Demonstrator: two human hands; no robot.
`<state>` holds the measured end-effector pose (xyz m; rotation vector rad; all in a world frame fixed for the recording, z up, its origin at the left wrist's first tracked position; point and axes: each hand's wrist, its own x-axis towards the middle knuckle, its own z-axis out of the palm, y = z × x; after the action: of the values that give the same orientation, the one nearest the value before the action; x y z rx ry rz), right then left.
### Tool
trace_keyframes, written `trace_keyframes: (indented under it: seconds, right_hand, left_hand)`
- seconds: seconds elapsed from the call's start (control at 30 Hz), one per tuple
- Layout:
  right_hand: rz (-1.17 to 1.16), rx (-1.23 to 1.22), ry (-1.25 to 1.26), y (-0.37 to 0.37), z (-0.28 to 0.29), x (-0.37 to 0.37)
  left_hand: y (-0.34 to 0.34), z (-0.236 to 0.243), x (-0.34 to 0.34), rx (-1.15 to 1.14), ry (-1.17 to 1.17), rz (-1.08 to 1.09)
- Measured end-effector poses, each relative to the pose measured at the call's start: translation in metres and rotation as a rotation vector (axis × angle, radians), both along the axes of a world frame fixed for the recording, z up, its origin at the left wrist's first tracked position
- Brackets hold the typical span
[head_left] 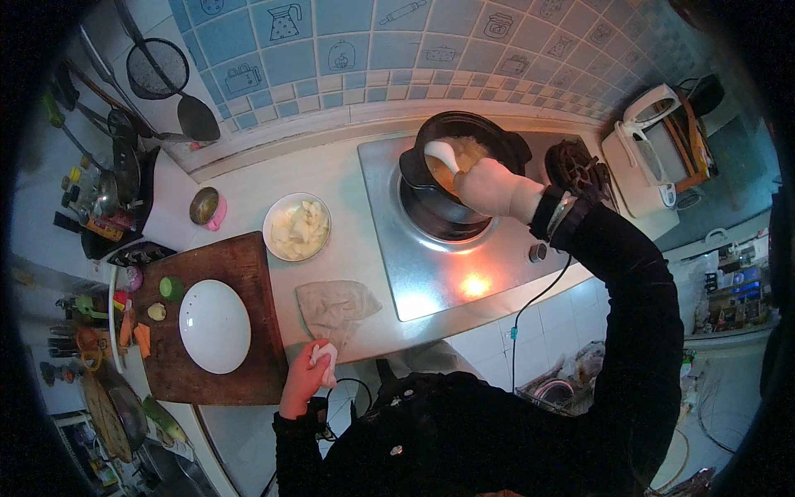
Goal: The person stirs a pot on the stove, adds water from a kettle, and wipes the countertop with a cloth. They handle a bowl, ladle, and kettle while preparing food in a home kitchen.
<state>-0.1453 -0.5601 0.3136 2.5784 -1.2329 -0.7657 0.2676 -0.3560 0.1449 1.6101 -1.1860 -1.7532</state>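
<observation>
My right hand (489, 186) grips a white spoon (439, 151) dipped into a black pot (513, 145) of yellowish-brown food (471, 149) on the steel stove (414, 290). Low by the counter's front edge, my left hand (308, 377) is closed on a crumpled white cloth (325, 360), beside a beige cloth (335, 308) lying on the counter. A bowl of pale chopped pieces (296, 225) sits left of the stove. A white oval plate (214, 325) lies on the wooden board (174, 385), with a small green item (171, 287) near it.
Hanging utensils (157, 74) and a rack of bottles and tools (99, 199) line the left. A small pink-based dish (207, 207) sits behind the board. A second burner (571, 166) and a white appliance (638, 166) are right of the pot. A black cable (538, 302) hangs by the front edge.
</observation>
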Motion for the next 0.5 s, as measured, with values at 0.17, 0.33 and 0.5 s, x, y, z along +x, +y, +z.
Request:
trace_keyframes:
  seconds: [0.17, 0.33, 0.5]
  right_hand:
    - [0.040, 0.049, -0.078, 0.017, 0.012, -0.013]
    - [-0.015, -0.077, -0.117, 0.034, 0.019, -0.042]
    - [-0.168, -0.253, -0.031, 0.035, 0.018, -0.065]
  left_hand:
    - [0.000, -0.001, -0.001, -0.041, -0.003, 0.000]
    - [0.003, -0.003, 0.001, -0.068, -0.018, 0.004]
    - [0.008, 0.002, 0.005, -0.068, -0.104, -0.005]
